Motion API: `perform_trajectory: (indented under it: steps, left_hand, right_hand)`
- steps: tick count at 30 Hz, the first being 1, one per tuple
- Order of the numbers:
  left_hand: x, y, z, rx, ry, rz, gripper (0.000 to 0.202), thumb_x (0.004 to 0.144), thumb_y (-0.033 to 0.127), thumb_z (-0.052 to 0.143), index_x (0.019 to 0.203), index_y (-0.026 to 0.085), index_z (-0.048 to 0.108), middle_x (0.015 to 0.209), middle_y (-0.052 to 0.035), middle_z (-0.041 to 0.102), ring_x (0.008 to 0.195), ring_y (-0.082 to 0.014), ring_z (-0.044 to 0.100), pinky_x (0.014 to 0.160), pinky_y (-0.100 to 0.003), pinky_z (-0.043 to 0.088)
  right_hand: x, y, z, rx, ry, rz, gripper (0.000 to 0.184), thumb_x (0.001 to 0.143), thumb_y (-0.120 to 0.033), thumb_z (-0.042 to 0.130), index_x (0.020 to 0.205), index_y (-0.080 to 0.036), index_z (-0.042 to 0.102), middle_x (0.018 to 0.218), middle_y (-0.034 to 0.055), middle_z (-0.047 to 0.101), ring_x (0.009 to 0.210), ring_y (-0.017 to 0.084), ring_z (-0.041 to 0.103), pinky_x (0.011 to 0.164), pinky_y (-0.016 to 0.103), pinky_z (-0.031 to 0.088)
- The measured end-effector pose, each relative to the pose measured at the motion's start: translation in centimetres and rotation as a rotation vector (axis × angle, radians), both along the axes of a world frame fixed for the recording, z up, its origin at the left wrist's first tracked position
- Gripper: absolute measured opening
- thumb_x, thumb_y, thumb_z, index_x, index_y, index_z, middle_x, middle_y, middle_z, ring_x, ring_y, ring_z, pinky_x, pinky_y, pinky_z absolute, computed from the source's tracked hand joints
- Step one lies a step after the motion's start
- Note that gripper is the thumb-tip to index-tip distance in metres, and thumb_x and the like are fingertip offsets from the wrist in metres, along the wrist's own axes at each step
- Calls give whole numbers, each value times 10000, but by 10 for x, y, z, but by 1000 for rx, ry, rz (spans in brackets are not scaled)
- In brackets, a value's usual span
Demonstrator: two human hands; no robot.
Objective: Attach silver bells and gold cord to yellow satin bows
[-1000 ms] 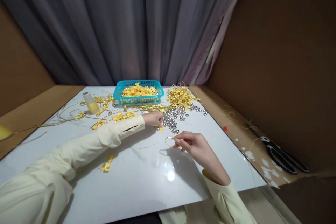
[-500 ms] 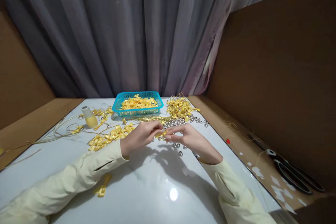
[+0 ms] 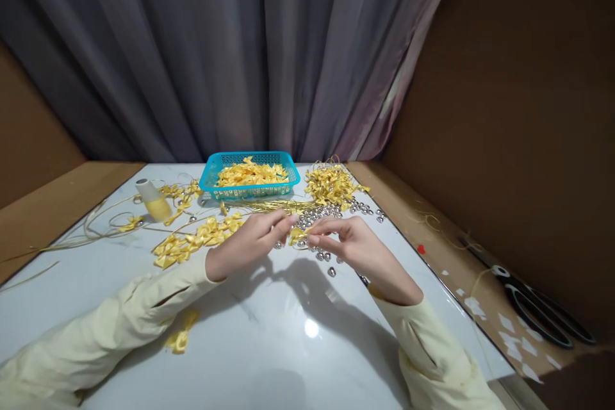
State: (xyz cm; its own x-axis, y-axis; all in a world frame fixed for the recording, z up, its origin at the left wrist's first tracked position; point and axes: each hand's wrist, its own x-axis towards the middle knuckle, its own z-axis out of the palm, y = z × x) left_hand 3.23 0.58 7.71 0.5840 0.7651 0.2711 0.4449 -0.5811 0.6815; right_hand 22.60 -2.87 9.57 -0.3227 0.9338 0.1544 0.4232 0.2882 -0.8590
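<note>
My right hand (image 3: 353,245) pinches a yellow ribbon bow (image 3: 298,236) between thumb and fingers, just above the white table (image 3: 250,339). Close by on the left, my left hand (image 3: 252,237) has its thumb and fingertips pressed together; whatever may be between them is too small to make out. Silver heart-shaped beads (image 3: 324,213) lie scattered behind and under the hands. To the left of my left hand spreads a pile of loose yellow bows (image 3: 199,237). One more bow (image 3: 181,333) lies beside my left sleeve.
A blue basket (image 3: 250,193) of yellow bows stands at the back, beside a heap of corded bows (image 3: 331,184). Gold cords (image 3: 264,206) lie before it. At left is a small bottle (image 3: 154,202); at right, black-handled scissors (image 3: 538,307) and paper scraps.
My hands have drawn slightly apart, and the bow in my right hand now shows more fully. The whole view has shifted a little.
</note>
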Motion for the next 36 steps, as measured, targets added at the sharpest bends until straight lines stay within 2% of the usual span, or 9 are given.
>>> perform_trajectory:
  steps: [4,9,13,19,25,28,32,36]
  left_hand:
    - [2,-2,-4,0,98,-101,426,973,374,282,664,175,497,639,15,530,623,-123,522,632,-254,393]
    - [3,-4,-8,144,118,-151,390,978,306,254,684,180,479,653,8,514,616,-130,507,622,-259,385]
    - [2,-3,-9,225,121,-199,366,984,274,251,694,182,454,651,11,493,606,-129,491,611,-253,387]
    - [3,-3,-13,383,176,-193,348,986,276,251,735,173,470,668,-5,498,621,-142,480,604,-262,386]
    - [5,-5,-12,491,233,-174,334,968,267,295,704,163,472,632,-10,485,589,-145,457,573,-268,377]
    - [5,-5,-14,481,174,-173,318,963,234,303,709,161,480,628,-7,487,579,-135,458,561,-255,376]
    - [5,-5,-16,435,85,-166,286,953,221,331,727,162,495,631,-4,501,581,-129,468,560,-245,380]
    - [4,-7,-13,272,26,-140,292,941,228,369,691,164,504,616,11,515,564,-110,488,564,-230,376]
  right_hand:
    - [1,-1,0,8,3,44,172,813,-208,586,693,-195,709,785,19,680,734,148,616,658,262,447]
    - [-1,-5,5,20,-54,40,183,801,-129,564,721,-184,719,766,15,688,719,140,609,675,251,443]
    - [-3,-7,6,13,-73,31,184,802,-125,568,725,-177,728,760,26,695,712,143,611,684,248,445]
    - [-6,-9,2,32,-121,-33,196,787,-84,560,712,-169,720,766,32,695,709,150,614,689,255,443]
    - [-9,-11,5,12,-131,-63,188,782,-94,556,696,-165,708,773,38,707,713,164,624,670,263,451]
    - [-10,-12,5,5,-146,-86,182,788,-103,559,703,-166,707,769,38,714,697,166,629,664,266,455]
    - [-11,-11,2,72,-156,-131,155,797,-132,570,724,-167,702,792,50,723,732,184,643,697,287,461]
    - [-7,-10,2,69,-149,-130,133,807,-184,585,709,-172,674,749,36,706,712,177,633,696,293,458]
